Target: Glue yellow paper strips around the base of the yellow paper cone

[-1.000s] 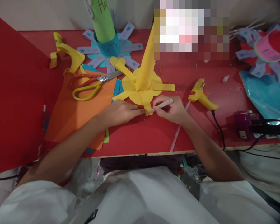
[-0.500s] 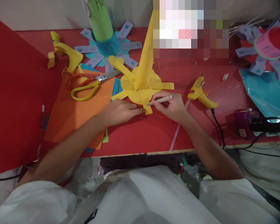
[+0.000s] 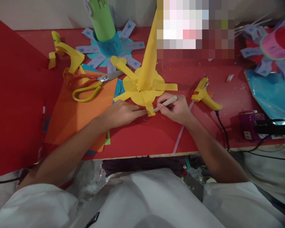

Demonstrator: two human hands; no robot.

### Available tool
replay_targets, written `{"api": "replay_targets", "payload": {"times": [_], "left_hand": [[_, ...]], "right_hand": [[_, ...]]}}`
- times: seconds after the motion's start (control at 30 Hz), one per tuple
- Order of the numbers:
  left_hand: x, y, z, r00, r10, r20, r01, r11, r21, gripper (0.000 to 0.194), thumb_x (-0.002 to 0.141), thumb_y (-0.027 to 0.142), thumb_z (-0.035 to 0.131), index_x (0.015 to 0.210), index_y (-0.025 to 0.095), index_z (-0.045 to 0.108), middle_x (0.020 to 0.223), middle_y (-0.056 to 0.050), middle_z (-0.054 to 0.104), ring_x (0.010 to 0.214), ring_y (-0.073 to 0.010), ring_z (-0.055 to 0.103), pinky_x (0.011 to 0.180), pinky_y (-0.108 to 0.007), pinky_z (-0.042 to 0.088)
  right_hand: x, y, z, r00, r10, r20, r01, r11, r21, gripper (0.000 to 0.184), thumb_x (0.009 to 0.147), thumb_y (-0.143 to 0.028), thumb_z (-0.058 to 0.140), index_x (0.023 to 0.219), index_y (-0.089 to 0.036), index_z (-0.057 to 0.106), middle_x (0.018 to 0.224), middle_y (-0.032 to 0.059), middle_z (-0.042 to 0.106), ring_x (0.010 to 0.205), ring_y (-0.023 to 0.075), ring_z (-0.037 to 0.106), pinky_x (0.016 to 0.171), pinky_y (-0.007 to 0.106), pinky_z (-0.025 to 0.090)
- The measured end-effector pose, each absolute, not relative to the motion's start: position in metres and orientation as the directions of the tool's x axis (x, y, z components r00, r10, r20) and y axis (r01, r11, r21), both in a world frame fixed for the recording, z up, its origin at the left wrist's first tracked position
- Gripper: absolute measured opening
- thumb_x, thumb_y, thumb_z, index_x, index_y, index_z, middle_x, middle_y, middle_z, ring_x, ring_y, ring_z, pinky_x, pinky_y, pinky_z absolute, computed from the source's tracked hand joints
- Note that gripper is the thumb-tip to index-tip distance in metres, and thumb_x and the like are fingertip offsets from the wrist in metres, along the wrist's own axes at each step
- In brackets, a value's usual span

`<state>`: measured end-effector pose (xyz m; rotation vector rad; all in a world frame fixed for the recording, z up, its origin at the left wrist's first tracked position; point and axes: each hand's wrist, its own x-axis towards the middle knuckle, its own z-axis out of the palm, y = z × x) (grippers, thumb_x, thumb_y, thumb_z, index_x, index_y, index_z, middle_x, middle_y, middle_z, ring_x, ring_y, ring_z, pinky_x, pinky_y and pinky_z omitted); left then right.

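A yellow paper cone (image 3: pixel 148 60) stands on a round yellow base with flat paper strips (image 3: pixel 165 86) spreading out from it. My right hand (image 3: pixel 175 109) is closed around a pale pen (image 3: pixel 166 103), its tip on the near yellow strip (image 3: pixel 149 104). My left hand (image 3: pixel 121 113) lies on the red table with its fingertips pressing the left edge of that same strip; its fingers are stretched forward and hold nothing.
Yellow-handled scissors (image 3: pixel 89 88) lie on an orange sheet (image 3: pixel 73 117) to the left. A yellow glue gun (image 3: pixel 205 95) with a black cord rests to the right, near a purple power strip (image 3: pixel 249 126). Green tube craft (image 3: pixel 104 28) stands behind; blue foil (image 3: pixel 273 91) lies at the right.
The pen tip has shifted slightly along the near yellow strip, back and forth. My left hand has stayed pressed on the strip.
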<state>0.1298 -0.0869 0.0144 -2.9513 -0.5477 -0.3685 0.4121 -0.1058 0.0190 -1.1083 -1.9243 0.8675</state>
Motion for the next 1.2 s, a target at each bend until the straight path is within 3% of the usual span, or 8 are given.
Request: {"api": "replay_targets", "payload": {"times": [0.53, 0.73, 1.2], "left_hand": [[0.1304, -0.0879, 0.0113, 0.890, 0.364, 0.275, 0.382, -0.924, -0.012, 0.037, 0.109, 0.016, 0.052, 0.139, 0.026, 0.072, 0.104, -0.005, 0.084, 0.072, -0.0131, 0.073, 0.058, -0.025, 0.039], [0.1302, -0.0880, 0.0128, 0.900, 0.349, 0.261, 0.378, -0.923, -0.071, 0.036, 0.108, 0.016, 0.053, 0.137, 0.026, 0.072, 0.104, -0.004, 0.084, 0.072, -0.0130, 0.074, 0.054, -0.027, 0.037], [0.1306, -0.0880, 0.0129, 0.892, 0.360, 0.274, 0.383, -0.923, -0.035, 0.036, 0.108, 0.015, 0.051, 0.134, 0.026, 0.073, 0.102, -0.004, 0.084, 0.070, -0.0134, 0.071, 0.057, -0.026, 0.038]], "right_hand": [[0.4119, -0.1055, 0.0189, -0.391, 0.892, 0.226, 0.432, 0.395, -0.811, 0.030, 0.101, -0.050, 0.067, 0.093, -0.023, 0.076, 0.085, 0.0031, 0.077, 0.073, 0.0177, 0.065, 0.064, 0.031, 0.045], [0.4114, -0.1062, 0.0173, -0.356, 0.901, 0.250, 0.450, 0.399, -0.799, 0.027, 0.100, -0.047, 0.065, 0.091, -0.023, 0.074, 0.083, 0.0036, 0.076, 0.070, 0.0178, 0.063, 0.062, 0.032, 0.044], [0.4121, -0.1043, 0.0166, -0.321, 0.901, 0.290, 0.469, 0.418, -0.778, 0.017, 0.097, -0.037, 0.066, 0.090, -0.024, 0.073, 0.083, 0.0031, 0.076, 0.071, 0.0188, 0.066, 0.064, 0.033, 0.047]]}}
